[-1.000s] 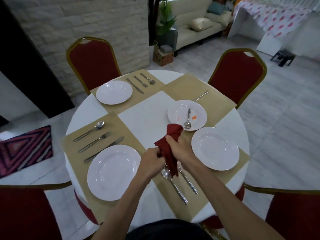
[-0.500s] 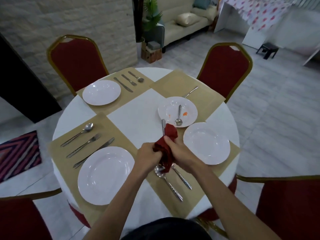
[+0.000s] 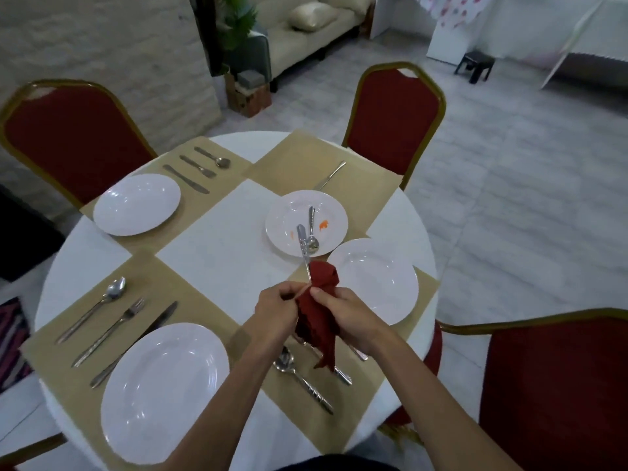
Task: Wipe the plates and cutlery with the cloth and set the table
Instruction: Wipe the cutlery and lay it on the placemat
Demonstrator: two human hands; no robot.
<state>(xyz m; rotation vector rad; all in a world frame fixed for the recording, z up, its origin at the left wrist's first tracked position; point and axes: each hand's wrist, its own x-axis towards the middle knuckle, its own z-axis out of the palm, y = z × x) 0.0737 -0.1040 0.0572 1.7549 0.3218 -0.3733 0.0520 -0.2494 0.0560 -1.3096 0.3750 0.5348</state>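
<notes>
My left hand (image 3: 277, 312) pinches one end of a steel knife (image 3: 303, 248) that sticks out over the table, away from me. My right hand (image 3: 346, 317) grips a dark red cloth (image 3: 321, 314) wrapped around the knife's lower part. Beyond the cloth stands a white plate (image 3: 289, 215) with orange smears and a spoon (image 3: 312, 239) lying in it. A clean white plate (image 3: 377, 283) sits just right of my hands. Under my hands a spoon (image 3: 299, 379) and another utensil (image 3: 341, 373) lie on the beige placemat (image 3: 343, 423).
The round white table (image 3: 217, 246) carries two more place settings: a plate (image 3: 163, 389) with spoon, fork and knife (image 3: 112, 321) at near left, and a plate (image 3: 136, 203) with cutlery (image 3: 198, 168) at far left. A knife (image 3: 331, 175) lies on the far mat. Red chairs (image 3: 394, 120) surround the table.
The knife has slid further out of the cloth, so more of it shows above the smeared plate. Both hands stayed together over the near mat.
</notes>
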